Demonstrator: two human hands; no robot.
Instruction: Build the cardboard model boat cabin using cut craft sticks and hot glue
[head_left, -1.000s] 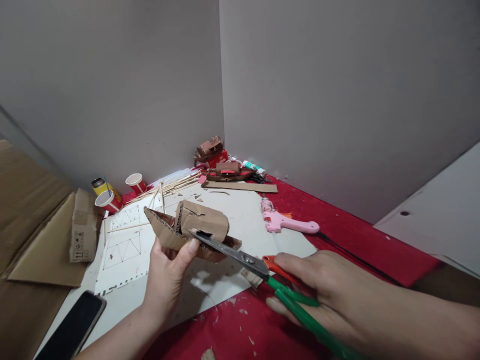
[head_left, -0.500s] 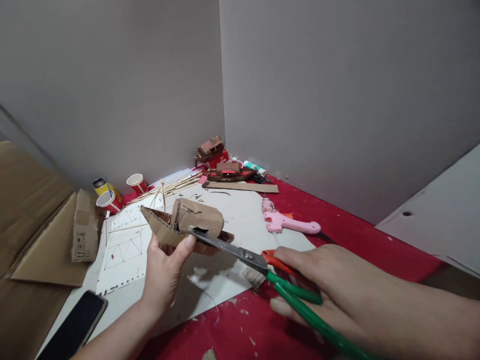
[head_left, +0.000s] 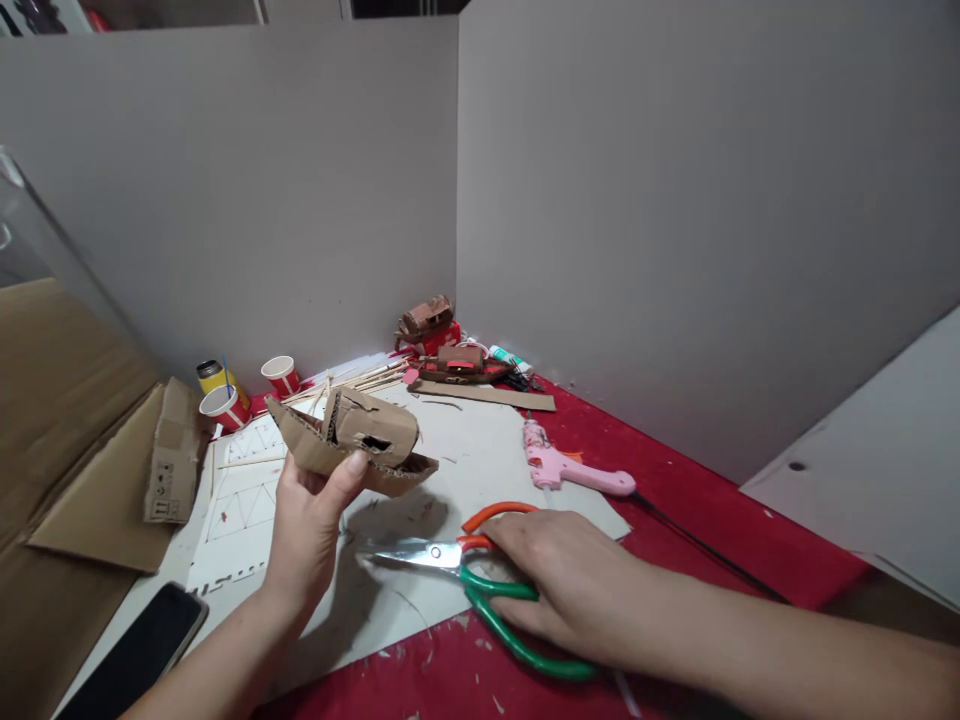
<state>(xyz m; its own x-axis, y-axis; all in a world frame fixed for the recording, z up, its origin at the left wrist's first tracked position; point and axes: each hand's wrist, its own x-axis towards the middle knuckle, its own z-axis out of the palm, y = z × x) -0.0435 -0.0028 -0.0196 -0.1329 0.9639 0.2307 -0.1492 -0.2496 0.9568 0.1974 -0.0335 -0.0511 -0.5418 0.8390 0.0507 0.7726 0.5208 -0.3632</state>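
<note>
My left hand [head_left: 319, 520] grips a small cardboard boat [head_left: 375, 425] by its near side, thumb on the hull edge. The boat has a curved cabin with a dark, ragged opening in its side, and it is tilted, raised over the white sheet. Lower and to the right, my right hand [head_left: 551, 575] has its fingers in the handles of the scissors [head_left: 439, 553], one orange and one green. The blades look closed, point left and lie low over the sheet, apart from the boat.
A pink glue gun [head_left: 574, 470] lies right of the white sheet [head_left: 480, 440]. Brown model boats [head_left: 461, 362], a cardboard strip [head_left: 487, 395] and sticks are at the back. Paper cups [head_left: 281, 375], a phone [head_left: 142, 650] and a cardboard box [head_left: 90, 470] are at left.
The scissors have come away from the boat's cabin opening and moved down onto or just over the sheet. My left hand has shifted slightly left with the boat. The view has tilted up a little.
</note>
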